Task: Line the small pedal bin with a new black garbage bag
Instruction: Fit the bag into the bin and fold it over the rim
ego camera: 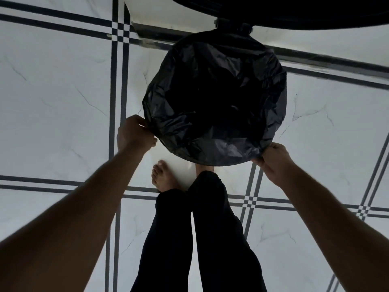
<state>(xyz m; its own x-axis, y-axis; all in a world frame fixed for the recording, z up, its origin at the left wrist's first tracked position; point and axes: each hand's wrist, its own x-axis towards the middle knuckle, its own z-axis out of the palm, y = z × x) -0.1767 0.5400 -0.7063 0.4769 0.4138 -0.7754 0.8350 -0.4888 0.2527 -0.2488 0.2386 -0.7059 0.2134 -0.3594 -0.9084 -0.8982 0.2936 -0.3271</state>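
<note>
A black garbage bag [214,98] is spread over the round mouth of the small pedal bin, seen from straight above; the bin's body is hidden under it. The raised lid [294,11] fills the top right edge, with its hinge [233,28] at the far rim. My left hand [134,133] pinches the bag's edge at the near-left rim. On the near-right rim my right hand [273,161] grips the bag's edge. My right foot goes under the bin's front, hidden by the bag.
The floor [52,91] is white marble tile with dark double stripes. My bare left foot [163,178] stands just in front of the bin, beside my dark trouser legs [210,239]. A metal threshold strip [155,36] runs behind the bin.
</note>
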